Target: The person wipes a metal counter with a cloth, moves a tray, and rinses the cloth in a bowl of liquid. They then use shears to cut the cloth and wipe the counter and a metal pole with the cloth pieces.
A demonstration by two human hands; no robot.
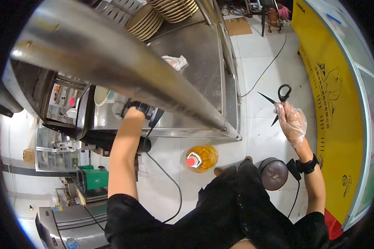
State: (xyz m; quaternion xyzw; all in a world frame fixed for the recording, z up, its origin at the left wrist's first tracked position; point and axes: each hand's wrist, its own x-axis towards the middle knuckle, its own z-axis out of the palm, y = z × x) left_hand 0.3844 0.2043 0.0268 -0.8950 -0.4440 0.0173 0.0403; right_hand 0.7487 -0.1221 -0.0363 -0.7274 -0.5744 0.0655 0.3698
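Observation:
My right hand (294, 124), in a clear plastic glove, grips a pair of black scissors (284, 92) over the floor at the right. One handle loop points up and the blades are spread apart. My left arm reaches over the steel table (191, 83) on the left, a black device strapped at its wrist. The thick metal pole crossing in front hides part of my left hand (119, 106), so I cannot tell what its fingers hold. A pale round bowl (100, 96) lies close beside it. A crumpled white cloth (176, 62) rests farther back on the table.
A large oil bottle (203, 158) with a red cap stands on the floor before my feet, a brown round stool (273, 174) right of it. A yellow freezer (326, 91) borders the right. Stacked plates (147, 23) are at the back. Black cables trail across the floor.

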